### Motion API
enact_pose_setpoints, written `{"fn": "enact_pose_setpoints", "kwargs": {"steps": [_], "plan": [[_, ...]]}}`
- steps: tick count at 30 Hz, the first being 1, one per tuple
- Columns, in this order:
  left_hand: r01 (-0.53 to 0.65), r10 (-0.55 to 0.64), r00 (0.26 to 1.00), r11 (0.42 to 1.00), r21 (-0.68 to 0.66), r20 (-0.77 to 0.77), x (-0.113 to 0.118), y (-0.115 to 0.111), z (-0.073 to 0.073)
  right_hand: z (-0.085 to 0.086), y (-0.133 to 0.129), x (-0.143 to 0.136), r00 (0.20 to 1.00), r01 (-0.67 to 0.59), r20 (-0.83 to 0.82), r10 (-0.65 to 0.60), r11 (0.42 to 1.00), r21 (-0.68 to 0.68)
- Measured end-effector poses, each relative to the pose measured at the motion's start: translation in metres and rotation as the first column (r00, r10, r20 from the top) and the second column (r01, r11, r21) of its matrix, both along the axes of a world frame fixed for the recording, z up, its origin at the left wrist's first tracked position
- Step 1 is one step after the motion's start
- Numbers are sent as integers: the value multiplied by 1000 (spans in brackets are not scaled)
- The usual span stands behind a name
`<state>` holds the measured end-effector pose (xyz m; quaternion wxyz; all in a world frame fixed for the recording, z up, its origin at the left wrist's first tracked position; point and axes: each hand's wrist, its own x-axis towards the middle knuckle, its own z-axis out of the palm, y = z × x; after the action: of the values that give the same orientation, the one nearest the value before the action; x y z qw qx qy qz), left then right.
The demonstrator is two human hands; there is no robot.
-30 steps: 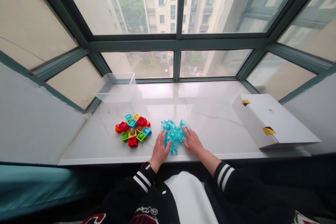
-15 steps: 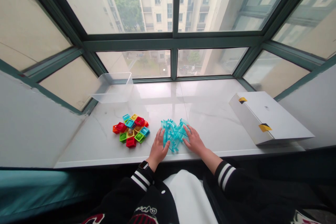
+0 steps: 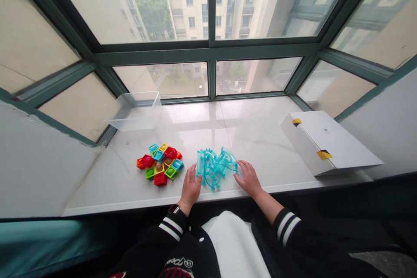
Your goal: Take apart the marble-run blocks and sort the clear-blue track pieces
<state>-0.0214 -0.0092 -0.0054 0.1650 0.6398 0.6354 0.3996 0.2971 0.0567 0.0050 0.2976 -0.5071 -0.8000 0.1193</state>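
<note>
1. Left hand (image 3: 190,186): fingers loosely curved at the left edge of the blue pieces (image 3: 214,169); nothing gripped.
2. Right hand (image 3: 249,179): fingers slightly parted at the right edge, gripping nothing.
3. The blue pieces lie heaped on the windowsill (image 3: 267,147). Step, by judgement: bracketing the heap; lifting any piece calls for a fingertip pinch.
4. Coloured blocks (image 3: 159,168): left of the heap (clear of both hands).

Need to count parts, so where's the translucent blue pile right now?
In the head view, the translucent blue pile lies near the front edge of the sill, between the left hand and the right hand, right of the multicoloured blocks.
</note>
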Motion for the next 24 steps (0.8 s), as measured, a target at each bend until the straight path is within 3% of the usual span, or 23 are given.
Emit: {"fn": "enact_pose_setpoints", "kwargs": {"steps": [11,24], "plan": [[-4,4,1000,1000,-10,2,1,-1,5,21,31,-33,996,-90,2,91,994,-68],[-15,15,1000,1000,3,-17,1,-1,6,29,37,-36,985,-143,-123,124,977,-159]]}}
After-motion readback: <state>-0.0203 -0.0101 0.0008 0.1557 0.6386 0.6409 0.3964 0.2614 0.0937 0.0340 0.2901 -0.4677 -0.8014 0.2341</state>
